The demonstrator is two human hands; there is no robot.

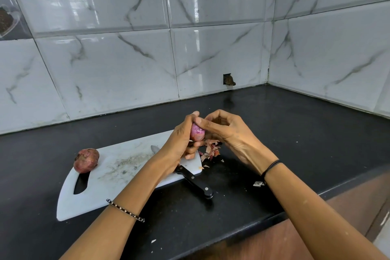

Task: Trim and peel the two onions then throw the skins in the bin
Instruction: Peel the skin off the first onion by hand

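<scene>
Both forearms reach forward over the black stone counter (274, 133) and meet above the right end of the white plastic cutting board (126, 175). The left hand (181, 139) stands on edge with its fingers curled round the partly peeled purple onion (197, 133), cupping it from below and from the left, thumb up beside its top. The right hand (228, 131) comes in from the other side, wrist bent and knuckles up. Its thumb tip presses the top of that onion, and its other fingers are curled in behind.

A heap of dry, papery onion skins (211, 150) lies on the counter just below the hands, at the board's right edge. The unpeeled reddish-brown onion (86, 160) sits at the board's far left end, well apart from the hands. A black-handled knife (194, 181) lies across the board's right end under the left wrist.
</scene>
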